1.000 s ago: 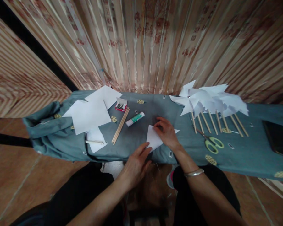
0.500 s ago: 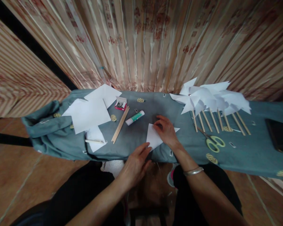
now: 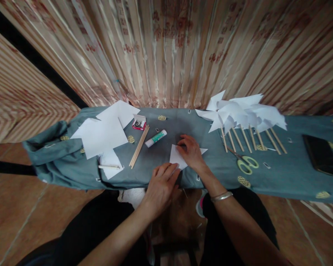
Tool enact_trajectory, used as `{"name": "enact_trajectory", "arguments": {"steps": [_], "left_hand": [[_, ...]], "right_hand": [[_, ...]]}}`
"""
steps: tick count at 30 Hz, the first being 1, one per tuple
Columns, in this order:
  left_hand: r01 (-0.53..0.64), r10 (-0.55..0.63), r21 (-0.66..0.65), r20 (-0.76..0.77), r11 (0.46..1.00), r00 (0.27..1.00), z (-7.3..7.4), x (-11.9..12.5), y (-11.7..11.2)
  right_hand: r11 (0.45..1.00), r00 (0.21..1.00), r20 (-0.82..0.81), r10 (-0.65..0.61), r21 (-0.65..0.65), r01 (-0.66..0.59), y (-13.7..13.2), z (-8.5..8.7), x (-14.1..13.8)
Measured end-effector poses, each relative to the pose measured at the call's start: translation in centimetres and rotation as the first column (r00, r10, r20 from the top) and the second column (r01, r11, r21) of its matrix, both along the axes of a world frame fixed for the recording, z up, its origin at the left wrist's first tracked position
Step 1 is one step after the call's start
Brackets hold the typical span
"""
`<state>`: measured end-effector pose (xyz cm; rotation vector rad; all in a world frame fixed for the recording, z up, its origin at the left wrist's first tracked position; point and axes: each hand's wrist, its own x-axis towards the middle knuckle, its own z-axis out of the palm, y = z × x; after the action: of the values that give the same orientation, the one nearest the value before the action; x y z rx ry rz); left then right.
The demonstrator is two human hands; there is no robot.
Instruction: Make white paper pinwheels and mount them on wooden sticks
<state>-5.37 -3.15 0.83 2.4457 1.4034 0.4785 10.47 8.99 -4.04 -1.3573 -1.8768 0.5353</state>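
A white sheet of paper, folded to a triangle-like shape, lies on the cloth in front of me. My right hand holds it down, fingers bent over its upper part, and covers its middle. At the near edge my left hand grips the paper with its fingers close together; the thumb is mostly hidden. Just beyond the hands lies a glue stick, green and white. Left of it, several thin wooden sticks lie side by side below a small red and white box of metal pins.
Larger white sheets are piled at the left, with a short stick on a smaller piece. Several paper pinwheels on sticks lie at the right. Green-handled scissors and a black phone rest on the grey-green cloth.
My left hand has shifted slightly up and right along the paper's near edge, its fingers now closer together. My right hand stays on the paper. The whole view has turned a little.
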Motion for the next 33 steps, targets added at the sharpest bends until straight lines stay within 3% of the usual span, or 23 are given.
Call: {"name": "enact_trajectory", "arguments": {"steps": [5,19,26,33], "left_hand": [[0.076,-0.076,0.028,-0.018,0.997,0.997,-0.7,1.7,0.9],[0.027,-0.024,0.025,-0.107,0.999,0.994,-0.9,3.2,1.7],[0.017,-0.007,0.07,-0.133,0.997,0.991,-0.9,3.0,1.4],[0.007,0.003,0.077,-0.127,0.997,0.992,-0.9,3.1,1.2]], "right_hand": [[1.0,1.0,0.012,0.004,0.026,-0.004,0.1,-0.2,0.0],[0.999,0.999,0.037,0.002,0.038,-0.003,-0.1,-0.1,-0.3],[0.984,0.978,0.186,-0.094,0.169,0.062,-3.1,0.9,1.5],[0.978,0.955,0.247,-0.163,0.166,0.124,-6.1,-0.6,3.7]]}}
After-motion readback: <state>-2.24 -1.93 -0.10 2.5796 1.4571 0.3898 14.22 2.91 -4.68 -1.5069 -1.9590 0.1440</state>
